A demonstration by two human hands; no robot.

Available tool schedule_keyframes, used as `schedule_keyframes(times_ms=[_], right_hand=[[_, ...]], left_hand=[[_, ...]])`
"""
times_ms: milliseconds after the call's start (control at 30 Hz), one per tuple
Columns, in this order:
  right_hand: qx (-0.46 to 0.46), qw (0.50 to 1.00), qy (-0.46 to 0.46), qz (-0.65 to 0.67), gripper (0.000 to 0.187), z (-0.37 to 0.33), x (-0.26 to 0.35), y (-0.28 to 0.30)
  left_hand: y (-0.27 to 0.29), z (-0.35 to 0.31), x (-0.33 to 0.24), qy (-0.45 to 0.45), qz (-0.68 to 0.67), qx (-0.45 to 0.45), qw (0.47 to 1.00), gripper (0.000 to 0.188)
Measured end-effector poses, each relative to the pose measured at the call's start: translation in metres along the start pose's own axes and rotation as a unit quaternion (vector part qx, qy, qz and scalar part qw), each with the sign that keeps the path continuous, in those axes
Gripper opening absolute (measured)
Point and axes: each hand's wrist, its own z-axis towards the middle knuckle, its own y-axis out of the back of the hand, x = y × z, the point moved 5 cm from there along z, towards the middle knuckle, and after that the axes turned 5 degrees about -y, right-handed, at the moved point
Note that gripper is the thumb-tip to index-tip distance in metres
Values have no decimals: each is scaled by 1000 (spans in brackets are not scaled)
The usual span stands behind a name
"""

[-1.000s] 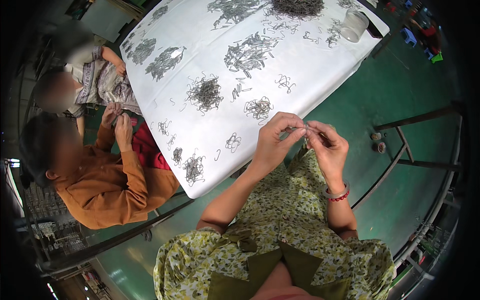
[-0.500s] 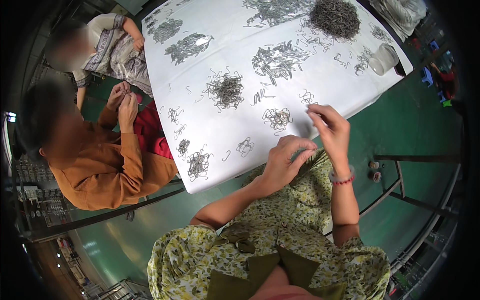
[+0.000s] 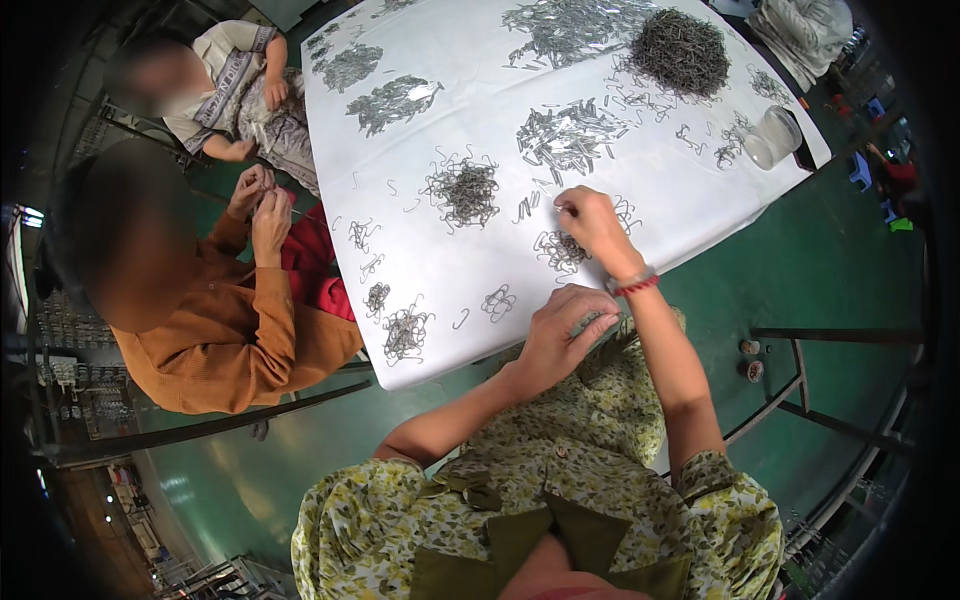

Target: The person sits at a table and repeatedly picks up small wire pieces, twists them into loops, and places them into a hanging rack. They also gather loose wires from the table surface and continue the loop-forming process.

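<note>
At the table's near edge, my left hand point(image 3: 565, 338) is closed, thumb pressed to the fingers; whatever it pinches is too small to make out. My right hand point(image 3: 592, 225) reaches over the table with thumb and fingertips together, and I cannot make out anything between them. Just left of its fingertips lies a small group of grey metal strips point(image 3: 527, 206). Beneath its wrist, partly covered, is a pile of bent wire hooks point(image 3: 560, 252). A larger heap of dark hooks point(image 3: 466, 192) lies to the left, and loose grey strips point(image 3: 565, 138) spread out beyond.
A white-covered table point(image 3: 420, 300) carries more piles, including a big dark heap point(image 3: 680, 55) far right. A clear plastic jar point(image 3: 772, 140) lies by the right edge. A person in a brown top point(image 3: 215, 340) works at the left, with another person point(image 3: 235, 95) beyond. Metal bars point(image 3: 840, 335) stand right.
My right hand has moved left and away from me, from the small hook group toward the strips. My left hand stays at the edge. The farther person's lower arm has shifted.
</note>
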Motion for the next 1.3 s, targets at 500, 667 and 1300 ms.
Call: schedule_keyframes(times_ms=[500, 667, 1300], right_hand=[[-188, 921, 17, 341, 7, -180, 55, 70], [-225, 928, 22, 297, 7, -176, 56, 74], [-218, 940, -8, 262, 12, -168, 45, 75]], left_hand=[[-14, 9, 1, 20, -37, 3, 999, 12], [-21, 11, 10, 109, -97, 8, 989, 14], [43, 32, 54, 81, 55, 26, 995, 27]])
